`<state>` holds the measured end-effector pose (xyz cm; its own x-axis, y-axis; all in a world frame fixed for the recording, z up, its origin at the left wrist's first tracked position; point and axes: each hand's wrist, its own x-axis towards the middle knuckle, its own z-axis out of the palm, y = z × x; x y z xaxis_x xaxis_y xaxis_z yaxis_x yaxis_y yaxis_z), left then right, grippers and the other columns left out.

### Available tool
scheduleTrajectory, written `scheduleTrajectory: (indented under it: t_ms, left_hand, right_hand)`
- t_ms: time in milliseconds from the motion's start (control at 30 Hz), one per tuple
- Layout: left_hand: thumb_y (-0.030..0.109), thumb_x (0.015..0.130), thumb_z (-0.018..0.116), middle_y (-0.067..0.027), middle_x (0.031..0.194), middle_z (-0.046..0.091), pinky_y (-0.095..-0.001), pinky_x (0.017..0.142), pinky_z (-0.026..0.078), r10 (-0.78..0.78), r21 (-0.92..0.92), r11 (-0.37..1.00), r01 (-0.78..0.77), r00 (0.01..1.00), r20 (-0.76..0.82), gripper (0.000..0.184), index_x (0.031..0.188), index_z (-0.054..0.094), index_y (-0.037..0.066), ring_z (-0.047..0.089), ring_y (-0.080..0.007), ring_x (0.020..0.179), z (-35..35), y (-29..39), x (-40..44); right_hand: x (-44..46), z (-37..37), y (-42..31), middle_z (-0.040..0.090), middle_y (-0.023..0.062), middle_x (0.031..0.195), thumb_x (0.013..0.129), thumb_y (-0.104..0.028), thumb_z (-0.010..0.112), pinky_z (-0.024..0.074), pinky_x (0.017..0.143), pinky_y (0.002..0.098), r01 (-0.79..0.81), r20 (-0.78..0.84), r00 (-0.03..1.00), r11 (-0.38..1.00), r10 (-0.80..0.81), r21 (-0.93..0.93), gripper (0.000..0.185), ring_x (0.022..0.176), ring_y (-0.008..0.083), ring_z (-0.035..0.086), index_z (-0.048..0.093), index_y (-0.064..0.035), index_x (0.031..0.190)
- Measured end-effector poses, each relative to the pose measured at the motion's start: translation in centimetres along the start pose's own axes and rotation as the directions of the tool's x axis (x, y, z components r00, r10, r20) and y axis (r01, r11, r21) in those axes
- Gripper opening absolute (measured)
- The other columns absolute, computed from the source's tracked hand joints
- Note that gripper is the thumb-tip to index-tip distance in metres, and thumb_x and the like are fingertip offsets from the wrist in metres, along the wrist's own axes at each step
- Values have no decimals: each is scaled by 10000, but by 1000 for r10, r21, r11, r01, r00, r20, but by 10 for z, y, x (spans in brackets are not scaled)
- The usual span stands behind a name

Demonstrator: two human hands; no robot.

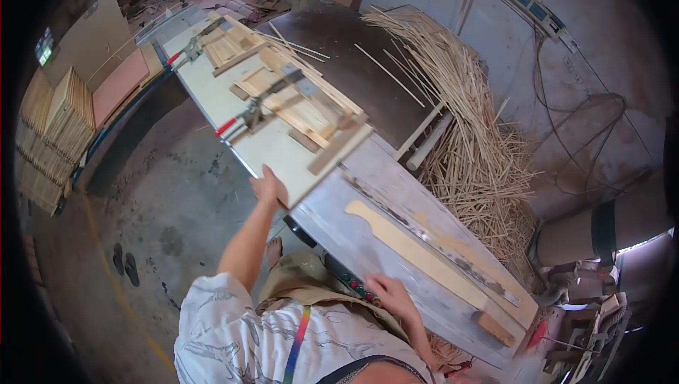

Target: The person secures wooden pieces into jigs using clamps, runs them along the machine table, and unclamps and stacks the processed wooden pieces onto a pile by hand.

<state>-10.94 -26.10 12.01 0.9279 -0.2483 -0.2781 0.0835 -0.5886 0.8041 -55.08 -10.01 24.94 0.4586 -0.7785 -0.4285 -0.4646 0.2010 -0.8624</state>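
- Grey worktop (327, 216) adjoins pale board (267, 156).
- Left hand (269, 187): part-open on board's near corner, grip unclear.
- Right hand (393, 296): loosely curled beside buttons (353, 283), contents unclear.

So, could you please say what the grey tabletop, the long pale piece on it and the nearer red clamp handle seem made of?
Grey tabletop: probably smooth metal, by its sheen.
Long pale piece: likely bare wood or plywood, by its matt yellowish face.
Nearer red clamp handle: perhaps plastic, by its even bright colour; coated metal possible.
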Motion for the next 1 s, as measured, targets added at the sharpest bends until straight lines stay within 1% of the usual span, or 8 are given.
scheduleTrajectory:
  t_ms: [33, 133, 233, 333, 400, 467, 633, 1000]
  left_hand:
    - [573, 1004, 593, -378, 1380, 581, -521, 1121, 456, -18, 72, 997, 22, 998, -53, 848, 1410, 468, -160, 562, -488, 1330, 17, 7, -4]
    - [613, 1002, 581, -354, 1340, 622, -530, 1105, 468, 29, 122, 992, -10, 987, -155, 845, 1359, 501, -148, 600, -489, 1281, 31, 12, -8]
    - [638, 995, 581, -356, 1346, 622, -528, 1095, 478, 29, 111, 994, -10, 985, -172, 868, 1366, 492, -142, 607, -490, 1278, 35, 20, -26]
    - [661, 976, 602, -360, 1368, 612, -519, 1091, 486, -8, 90, 996, 27, 980, -200, 908, 1380, 476, -142, 603, -485, 1294, 38, 20, -39]
    - [674, 961, 619, -360, 1376, 609, -514, 1092, 489, -33, 62, 997, 49, 969, -243, 932, 1388, 468, -141, 602, -483, 1301, 42, 19, -37]
    - [691, 928, 659, -357, 1374, 614, -501, 1101, 489, 1, 76, 997, 18, 970, -244, 989, 1386, 461, -163, 608, -479, 1297, 42, 12, -36]
    - [696, 912, 676, -362, 1361, 621, -492, 1099, 495, 26, 70, 998, -9, 966, -257, 1018, 1354, 480, -199, 619, -465, 1292, 37, -4, -32]
    - [714, 905, 650, -351, 1318, 656, -492, 1086, 502, 79, 56, 996, -65, 950, -302, 971, 1246, 627, -195, 640, -460, 1265, 21, -1, -53]
  right_hand:
    - [-30, -26, 42, 743, 64, 908, 1096, -347, 590, 530, 808, 298, -117, 32, 993, 993, 116, 33, 417, 845, 146, 674, 728, 42, 1148]
    - [-156, -67, 144, 747, 113, 916, 1080, -340, 605, 551, 833, 306, -306, -188, 897, 869, 400, 389, 397, 911, 196, 712, 731, 37, 1089]
    - [-251, -100, 234, 744, 137, 947, 1066, -318, 610, 565, 871, 323, -206, -356, 691, 644, 629, 737, 357, 976, 234, 727, 722, 20, 1090]
    - [-298, -133, 308, 743, 142, 969, 1060, -321, 613, 563, 884, 335, -55, -668, 314, 715, 675, 697, 358, 993, 244, 723, 723, 18, 1098]
    - [-303, -165, 354, 742, 146, 983, 1056, -323, 615, 562, 892, 342, -145, -802, 107, 807, 588, 573, 360, 1005, 251, 720, 724, 16, 1103]
    - [-296, -196, 397, 741, 149, 997, 1053, -325, 617, 561, 901, 350, -343, -866, -8, 813, 500, 472, 361, 1017, 258, 718, 724, 15, 1108]
    - [-275, -236, 477, 738, 158, 1032, 1043, -331, 621, 559, 922, 369, -738, -882, -61, 573, 467, 355, 366, 1047, 275, 711, 726, 11, 1121]
    - [-278, -270, 508, 733, 178, 1110, 1023, -343, 631, 553, 968, 411, -905, -866, -38, 350, 499, 242, 381, 1112, 312, 697, 730, 2, 1150]
